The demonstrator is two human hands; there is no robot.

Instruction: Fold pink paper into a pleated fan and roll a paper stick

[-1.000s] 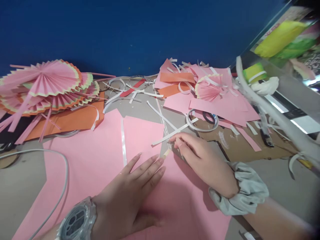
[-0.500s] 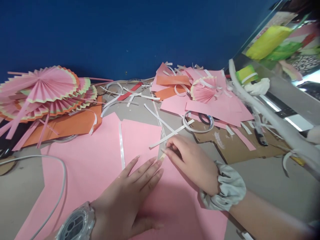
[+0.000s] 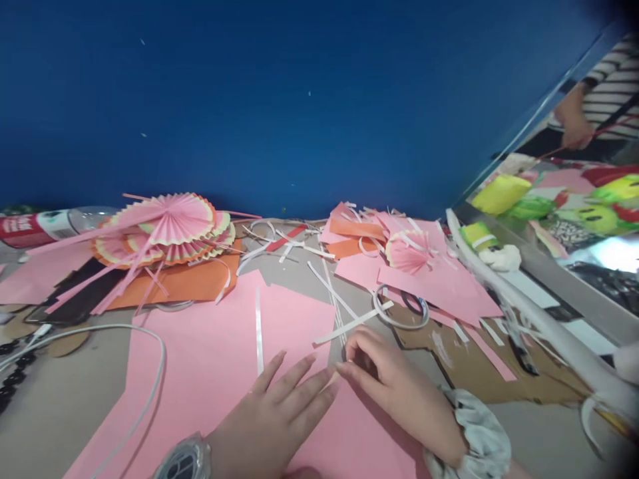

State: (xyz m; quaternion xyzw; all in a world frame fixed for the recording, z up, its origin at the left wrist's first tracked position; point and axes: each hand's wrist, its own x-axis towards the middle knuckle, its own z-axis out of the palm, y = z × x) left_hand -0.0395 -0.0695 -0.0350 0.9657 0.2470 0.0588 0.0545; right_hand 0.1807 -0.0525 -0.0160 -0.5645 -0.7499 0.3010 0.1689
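Both my hands have slid nearer me on the pink sheet [image 3: 210, 372]. Left hand [image 3: 279, 419] lies flat and open, pinning it; right hand [image 3: 394, 392] pinches at its edge, contents unclear. Thin, light, floppy paper: hold by the edge, gently.

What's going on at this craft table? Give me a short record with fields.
left hand: left hand lies flat on the pink paper sheet, a watch on its wrist
right hand: right hand has its fingertips at the sheet's edge, a grey scrunchie on its wrist
nearby: white strips, tape ring
far left: pleated paper fans on orange paper
backdrop: blue wall
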